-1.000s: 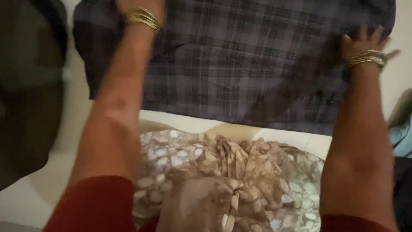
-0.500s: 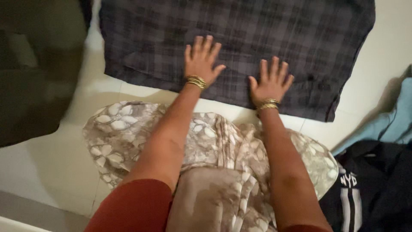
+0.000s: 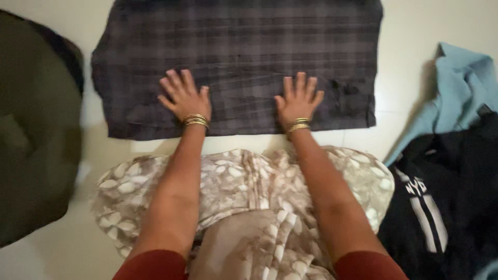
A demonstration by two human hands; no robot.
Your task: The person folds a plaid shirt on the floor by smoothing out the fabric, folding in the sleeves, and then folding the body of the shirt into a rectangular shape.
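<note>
The left hand [image 3: 185, 97] lies flat, palm down, fingers spread and angled slightly leftward, on a dark plaid cloth [image 3: 238, 57]. The right hand [image 3: 299, 100] rests the same way just to its right, fingers spread and pointing straight ahead; neither grips anything. Both sit near the cloth's near edge, the two well apart from each other. Gold bangles [image 3: 195, 121] ring each wrist, and dark red sleeves [image 3: 153, 265] cover the upper arms, which reach forward nearly straight. The cloth is folded into a rough rectangle and lies flat on a pale tiled floor [image 3: 415, 31]. Under the forearms spreads beige fabric with a pale leaf print [image 3: 249, 181]. At the floor's left edge lies a dark olive cloth [image 3: 36, 129]; at the right, a light blue garment [image 3: 461, 88] and a black garment with white stripes [image 3: 441, 207].
</note>
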